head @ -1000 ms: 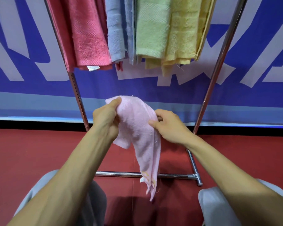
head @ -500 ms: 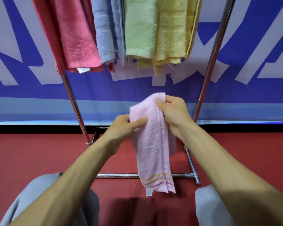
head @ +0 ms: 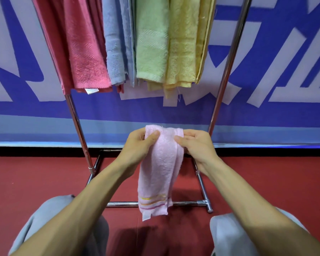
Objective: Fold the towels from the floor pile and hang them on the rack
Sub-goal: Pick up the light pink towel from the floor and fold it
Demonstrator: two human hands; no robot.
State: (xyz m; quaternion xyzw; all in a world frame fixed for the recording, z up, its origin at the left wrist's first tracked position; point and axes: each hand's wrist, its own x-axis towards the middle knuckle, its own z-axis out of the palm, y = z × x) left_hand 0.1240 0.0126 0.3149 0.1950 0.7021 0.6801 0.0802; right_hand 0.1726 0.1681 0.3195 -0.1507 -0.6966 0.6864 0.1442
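Observation:
A light pink towel (head: pixel 158 172) hangs folded into a narrow strip in front of me, with striped bands and a white tag at its lower end. My left hand (head: pixel 139 146) pinches its top left corner. My right hand (head: pixel 197 146) grips its top right edge. Both hold the towel level, below the hanging towels. The chrome rack (head: pixel 227 67) stands behind, carrying a red towel (head: pixel 85 52), a blue towel (head: pixel 116 48), a green towel (head: pixel 151 43) and a yellow towel (head: pixel 183 48). The floor pile is out of view.
The rack's base bars (head: pixel 203 191) lie on the red floor (head: pixel 35 182) just under the towel. A blue and white banner wall (head: pixel 275 80) closes off the back. My knees in grey trousers (head: pixel 50 215) sit at the bottom left and right.
The towel went from a loose bunch to a neat narrow strip. My hands shifted to its two top corners and now hold it level. The view tilted up slightly.

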